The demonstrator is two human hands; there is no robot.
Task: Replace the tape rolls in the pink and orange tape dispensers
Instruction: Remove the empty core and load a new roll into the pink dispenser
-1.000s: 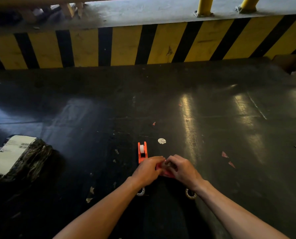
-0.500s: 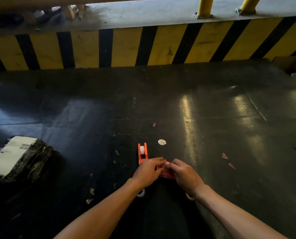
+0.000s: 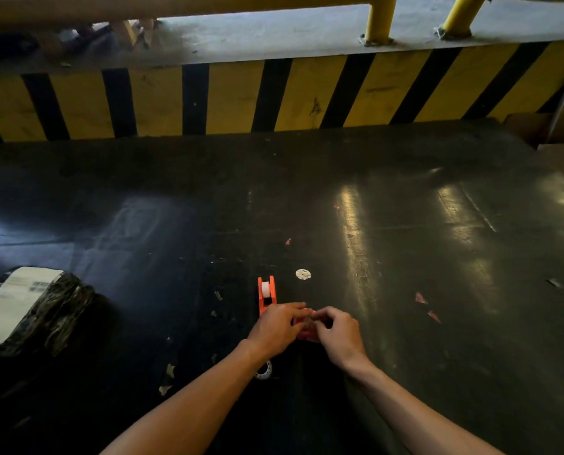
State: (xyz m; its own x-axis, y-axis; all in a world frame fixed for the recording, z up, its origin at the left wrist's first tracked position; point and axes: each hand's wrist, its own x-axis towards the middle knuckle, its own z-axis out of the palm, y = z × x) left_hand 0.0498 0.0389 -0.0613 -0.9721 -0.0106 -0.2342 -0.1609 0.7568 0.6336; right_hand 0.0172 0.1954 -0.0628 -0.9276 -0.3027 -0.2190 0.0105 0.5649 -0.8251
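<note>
The orange tape dispenser stands on the dark table with a white roll in it, just beyond my left hand. My left hand and my right hand meet over the pink tape dispenser, both gripping it; only a strip of pink shows between the fingers. A loose tape roll lies on the table, partly hidden under my left wrist. Whether the pink dispenser holds a roll is hidden.
A wrapped dark parcel with a white label lies at the left. A small white round sticker and red scraps dot the black table. A yellow-and-black striped barrier runs along the far edge.
Both hands stay clasped on the pink dispenser, shifting slightly. My right wrist now covers the second loose roll that showed near it a second ago.
</note>
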